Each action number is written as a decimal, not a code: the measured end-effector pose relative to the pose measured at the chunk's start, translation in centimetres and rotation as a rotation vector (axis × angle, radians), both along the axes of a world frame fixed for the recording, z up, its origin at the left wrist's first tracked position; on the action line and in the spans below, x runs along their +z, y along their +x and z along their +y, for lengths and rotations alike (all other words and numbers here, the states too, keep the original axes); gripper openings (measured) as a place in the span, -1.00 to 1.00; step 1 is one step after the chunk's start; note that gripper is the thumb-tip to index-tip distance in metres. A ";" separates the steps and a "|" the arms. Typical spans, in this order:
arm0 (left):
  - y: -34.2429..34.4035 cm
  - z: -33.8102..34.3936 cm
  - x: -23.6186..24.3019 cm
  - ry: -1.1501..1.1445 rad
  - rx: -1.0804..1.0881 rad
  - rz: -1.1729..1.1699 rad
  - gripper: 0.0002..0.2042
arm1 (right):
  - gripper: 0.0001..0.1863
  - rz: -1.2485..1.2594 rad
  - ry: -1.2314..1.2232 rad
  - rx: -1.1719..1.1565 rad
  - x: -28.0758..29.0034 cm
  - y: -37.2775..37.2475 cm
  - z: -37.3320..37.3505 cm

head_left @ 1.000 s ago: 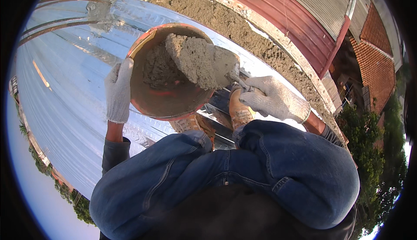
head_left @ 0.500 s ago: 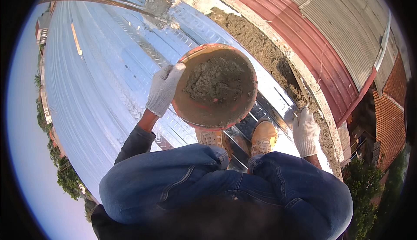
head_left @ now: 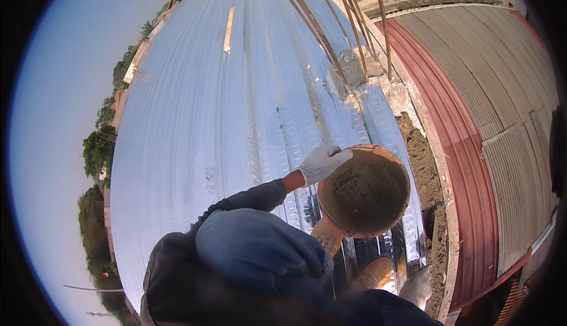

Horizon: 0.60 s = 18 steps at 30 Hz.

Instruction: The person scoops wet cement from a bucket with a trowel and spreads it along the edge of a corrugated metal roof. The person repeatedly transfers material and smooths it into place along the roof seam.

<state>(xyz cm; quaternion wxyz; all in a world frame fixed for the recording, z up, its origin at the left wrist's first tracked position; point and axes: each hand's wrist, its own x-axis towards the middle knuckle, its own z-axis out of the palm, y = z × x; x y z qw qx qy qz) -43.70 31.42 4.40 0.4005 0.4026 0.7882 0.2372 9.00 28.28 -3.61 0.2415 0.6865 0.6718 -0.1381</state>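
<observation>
A round orange-red bucket point(head_left: 322, 199), smeared with grey, stands tilted on the metal sheet in front of my boots. Wet grey mortar point(head_left: 361, 193) lies inside it. My left hand point(head_left: 323, 163), in a white knit glove, grips the bucket's upper left rim with the thumb over the edge. At the lower right my right hand point(head_left: 417, 289), gloved too, is closed and low beside a strip of mortar point(head_left: 422, 166) along the roof edge. It holds a trowel, whose blade is hidden now. My knee and thigh cover part of the right arm.
My tan boots point(head_left: 376, 271) stand on the ribbed metal decking point(head_left: 183, 149). Several rusty rebars point(head_left: 307, 16) rise from a concrete stub point(head_left: 352, 66) ahead. A wooden strip point(head_left: 228, 29) lies farther off. Beyond the concrete edge point(head_left: 447, 231) are lower red point(head_left: 458, 125) and grey roofs point(head_left: 505, 84).
My view has turned, so the bucket and both hands appear lower and farther right. My left hand still holds the rim. The right hand remains by the mortar strip, lower in view.
</observation>
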 end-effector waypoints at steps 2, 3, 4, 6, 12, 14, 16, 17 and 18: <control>-1.4 0.0 2.7 -0.034 0.038 0.068 -0.36 | -0.64 0.169 -0.063 0.030 1.5 -1.3 -1.8; -0.3 0.7 -0.2 -0.021 0.056 -0.048 -0.40 | -0.64 0.137 -0.056 0.029 3.0 -0.3 -1.7; -1.8 -1.8 -0.8 -0.033 0.107 -0.066 -0.45 | -0.65 0.206 -0.104 0.043 4.2 -1.5 -2.0; -1.4 -4.2 -0.6 0.052 0.248 -0.241 -0.51 | -0.67 0.313 -0.095 -0.019 6.9 -3.2 -0.8; -1.0 -3.3 -0.8 0.069 0.222 -0.217 -0.50 | -0.73 0.449 0.097 -0.025 6.6 -1.2 4.6; -0.8 -3.3 -1.0 0.080 0.224 -0.227 -0.49 | -0.73 0.494 0.080 0.005 5.6 -1.3 6.1; -0.9 -3.6 -1.3 0.080 0.233 -0.227 -0.49 | -0.73 0.483 0.035 0.023 5.1 -1.6 5.9; -1.1 -3.6 -1.4 0.075 0.237 -0.220 -0.49 | -0.74 0.451 0.001 0.022 5.0 -2.0 5.6; -1.2 -3.7 -1.6 0.071 0.241 -0.214 -0.49 | -0.74 0.418 -0.032 0.022 5.0 -2.1 5.3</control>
